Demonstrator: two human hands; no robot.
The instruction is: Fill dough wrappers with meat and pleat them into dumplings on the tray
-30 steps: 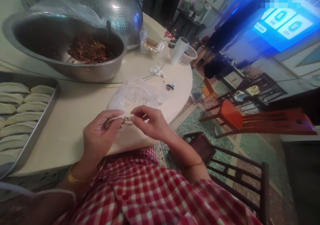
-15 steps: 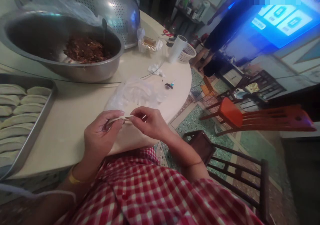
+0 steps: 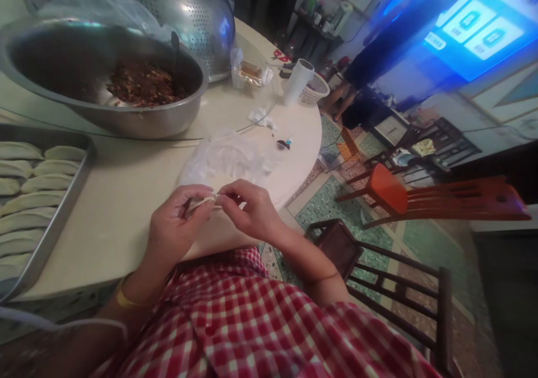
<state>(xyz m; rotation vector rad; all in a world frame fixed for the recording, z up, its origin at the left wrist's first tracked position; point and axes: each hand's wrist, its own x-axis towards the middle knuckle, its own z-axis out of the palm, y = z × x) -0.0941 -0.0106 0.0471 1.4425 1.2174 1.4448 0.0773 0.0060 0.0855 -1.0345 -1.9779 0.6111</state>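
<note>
Between my two hands, over the table's near edge, is a dumpling, mostly hidden by my fingers. My left hand is closed around its left part, thumb toward me. The thumb and forefinger of my right hand pinch its right end, and the fingertips of both hands almost meet. Just beyond them a crumpled clear plastic bag lies on the table. To the left, a metal tray holds rows of folded dumplings. Behind it a big steel bowl contains dark minced filling with a utensil handle upright in it.
A steel colander stands behind the bowl. Toward the table's right rim are a paper roll, a white basket and a crumpled tissue. Chairs stand on the right. A person is near the bright screen.
My left hand has shifted slightly right, closer to my right fingertips, and more of the dumpling's pale edge shows. The person in the background has moved a little to the right.
</note>
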